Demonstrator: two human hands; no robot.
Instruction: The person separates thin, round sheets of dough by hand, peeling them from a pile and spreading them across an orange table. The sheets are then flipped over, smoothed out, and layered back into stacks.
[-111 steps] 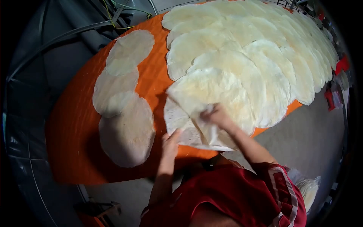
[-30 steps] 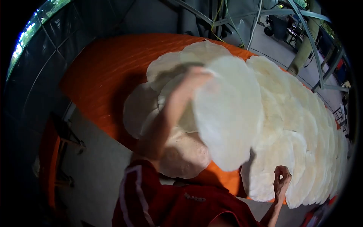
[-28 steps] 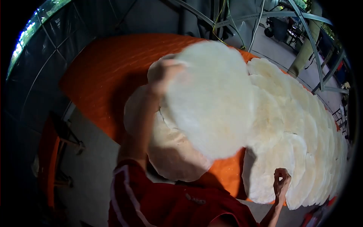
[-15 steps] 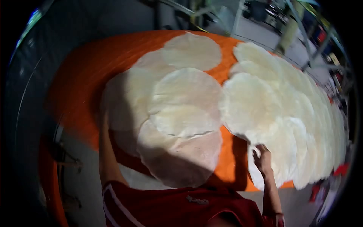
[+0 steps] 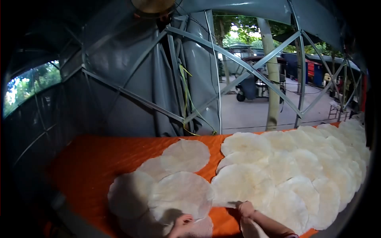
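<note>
Thin, pale round sheets lie overlapping on an orange-covered table (image 5: 91,162). A small group of sheets (image 5: 180,190) sits at the left, and a large spread of sheets (image 5: 301,170) fills the right. My left hand (image 5: 180,225) is at the bottom edge, resting on the near sheet of the left group, its fingers partly cut off by the frame. My right hand (image 5: 246,208) sits at the near edge of a sheet (image 5: 238,184) in the right spread, fingers closed on its rim. Another sheet (image 5: 251,231) lies under my right wrist.
A grey tent wall with metal struts (image 5: 174,71) rises just behind the table. Through the opening at the right are a paved yard, a post (image 5: 272,79) and a cart (image 5: 250,87). The left part of the orange cover is bare.
The view has tilted up from the table to the tent wall. My left hand laid the sheet it held aloft on the left group. My right hand stayed at the right spread's edge.
</note>
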